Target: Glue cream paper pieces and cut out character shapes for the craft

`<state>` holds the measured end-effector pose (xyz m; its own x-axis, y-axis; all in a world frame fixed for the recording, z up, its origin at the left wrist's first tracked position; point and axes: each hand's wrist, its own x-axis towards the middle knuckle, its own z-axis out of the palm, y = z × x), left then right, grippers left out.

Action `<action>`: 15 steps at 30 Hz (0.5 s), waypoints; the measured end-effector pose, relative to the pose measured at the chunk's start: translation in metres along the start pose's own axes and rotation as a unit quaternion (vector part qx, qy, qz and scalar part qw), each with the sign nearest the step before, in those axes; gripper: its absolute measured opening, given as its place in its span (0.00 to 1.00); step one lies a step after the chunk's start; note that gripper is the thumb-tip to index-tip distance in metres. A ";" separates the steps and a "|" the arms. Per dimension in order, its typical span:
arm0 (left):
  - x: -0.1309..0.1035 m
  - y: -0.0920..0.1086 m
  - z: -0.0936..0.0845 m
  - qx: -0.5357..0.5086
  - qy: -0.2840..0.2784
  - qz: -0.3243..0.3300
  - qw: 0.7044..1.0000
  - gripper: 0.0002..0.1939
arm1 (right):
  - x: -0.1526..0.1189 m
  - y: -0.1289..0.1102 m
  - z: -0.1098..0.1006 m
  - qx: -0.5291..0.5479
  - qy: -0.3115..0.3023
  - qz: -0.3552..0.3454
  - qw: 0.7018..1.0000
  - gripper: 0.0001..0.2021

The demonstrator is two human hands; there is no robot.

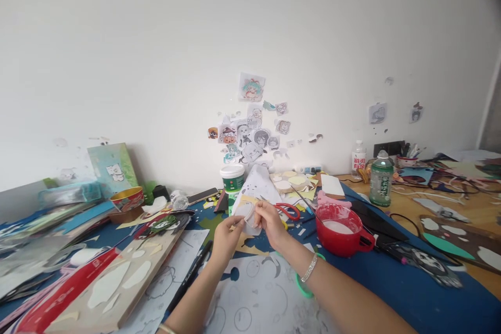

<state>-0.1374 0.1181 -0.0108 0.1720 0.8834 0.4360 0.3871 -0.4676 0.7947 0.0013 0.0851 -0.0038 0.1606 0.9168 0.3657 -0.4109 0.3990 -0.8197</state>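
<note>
Both hands meet over the middle of the table, holding a small pale paper piece [250, 212] up between them. My left hand [228, 236] pinches its lower left edge. My right hand [270, 222] is closed on its right side, with the fingertips partly hidden. Beneath the hands lies a large white sheet with drawn outlines [264, 297]. Just right of my right hand are red-handled scissors [288, 212]. Green scissors handles [303, 288] show under my right forearm.
A red cup [340, 237] with white content stands to the right, near a green bottle [381, 180]. A white-lidded tub [232, 177] is behind the hands. Boards with cutouts [129, 276] lie at left. Drawings [251, 87] are stuck on the wall.
</note>
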 end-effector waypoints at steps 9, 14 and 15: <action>0.025 -0.030 -0.039 0.013 0.083 -0.024 0.996 0.22 | -0.012 -0.007 0.010 -0.012 -0.054 0.005 0.998 0.08; 0.019 -0.025 -0.022 0.071 0.018 0.071 0.995 0.11 | -0.003 -0.009 0.000 0.009 -0.006 -0.003 1.000 0.09; 0.017 -0.024 -0.020 0.102 0.009 0.105 0.989 0.11 | -0.002 -0.009 -0.001 0.010 -0.003 -0.005 1.000 0.09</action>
<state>-0.1617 0.1438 -0.0140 0.2515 0.7660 0.5916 0.5194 -0.6226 0.5853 0.0061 0.0795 0.0026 0.1599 0.9127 0.3760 -0.4278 0.4073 -0.8069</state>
